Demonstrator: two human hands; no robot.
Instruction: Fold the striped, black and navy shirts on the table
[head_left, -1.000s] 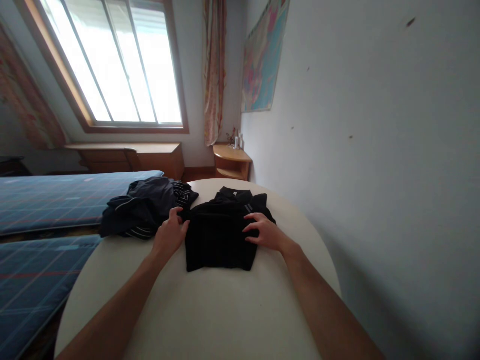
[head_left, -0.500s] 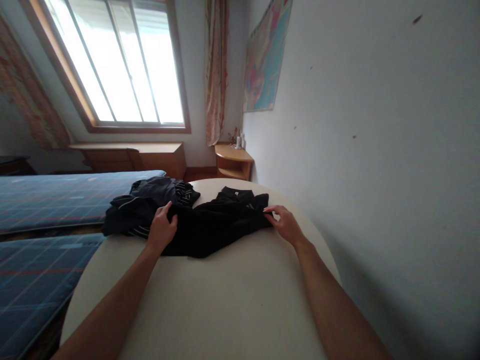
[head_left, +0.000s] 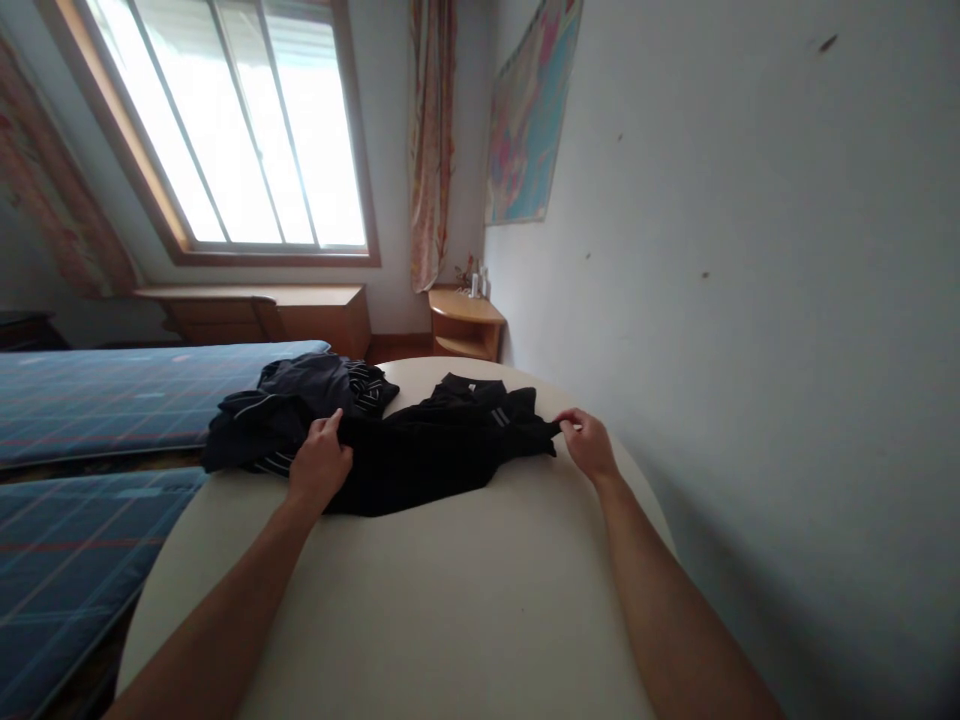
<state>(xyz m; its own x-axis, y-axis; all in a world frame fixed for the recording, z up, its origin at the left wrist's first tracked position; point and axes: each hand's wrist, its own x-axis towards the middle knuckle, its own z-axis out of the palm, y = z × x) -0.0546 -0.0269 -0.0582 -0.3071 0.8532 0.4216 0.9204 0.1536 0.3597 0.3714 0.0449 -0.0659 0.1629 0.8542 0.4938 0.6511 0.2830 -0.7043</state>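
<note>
A black shirt [head_left: 427,455] with a collar and two pale stripes lies spread on the round cream table [head_left: 450,610]. At its left end, my left hand [head_left: 322,460] is closed on the cloth edge. My right hand [head_left: 589,442] pinches the other end, a sleeve by its look, and draws it out to the right. Beyond and beside my left hand sits a rumpled heap of dark clothes [head_left: 300,385] with white striped trim, which touches the black shirt. The folds hide how the layers of the shirt lie.
Two blue plaid mattresses [head_left: 90,540] lie to the left, close to the table. A white wall [head_left: 787,400] runs along the right side. Farther back stand a wooden desk [head_left: 322,300] under the window and a small corner shelf [head_left: 469,308].
My right hand has moved right, pulling the shirt's end outward, and more of the pale stripes shows. The shirt's lower edge is straighter. My left hand has barely moved.
</note>
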